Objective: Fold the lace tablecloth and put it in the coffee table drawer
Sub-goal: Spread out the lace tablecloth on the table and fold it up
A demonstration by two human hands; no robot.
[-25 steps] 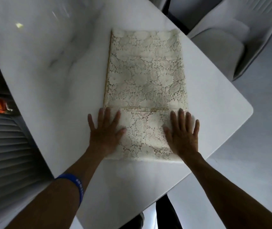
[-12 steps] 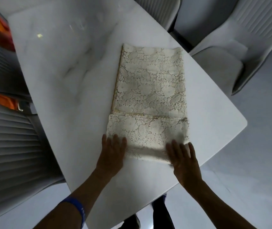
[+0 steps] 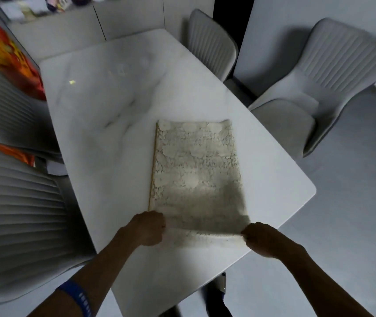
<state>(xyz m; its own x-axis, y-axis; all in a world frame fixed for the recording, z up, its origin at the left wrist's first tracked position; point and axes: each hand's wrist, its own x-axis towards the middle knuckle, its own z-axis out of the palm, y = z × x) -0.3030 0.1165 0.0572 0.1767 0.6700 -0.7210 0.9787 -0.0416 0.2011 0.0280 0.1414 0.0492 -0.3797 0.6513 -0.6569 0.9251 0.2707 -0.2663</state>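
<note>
Both hands have gone from lying flat on the cloth to curling round its near edge, and that edge has come up off the table. So the lace tablecloth [image 3: 196,170] sits as a long folded strip on the right half of the white marble table [image 3: 104,106], far end flat, near end raised and a bit blurry. The left hand [image 3: 148,228] pinches the near left corner, and the right hand [image 3: 259,239] pinches the near right corner, fingers wrapped on the fabric, so a tight hold on both sides, not a wide one.

Looks to me like the next fold is starting: near end going over toward the far end. If I were doing it, I'd keep both corners level and taut so the lace doesn't sag in the middle, then line them up with the far corners before letting go. Lace probably slides on marble, so the far end may creep.

Around it: a grey ribbed chair [image 3: 212,44] at the far end, another chair [image 3: 315,92] off to the right, more ribbed chair backs [image 3: 15,202] on the left with something orange [image 3: 8,53] behind. I can't spot any coffee table or drawer from here, so that's still to find.
</note>
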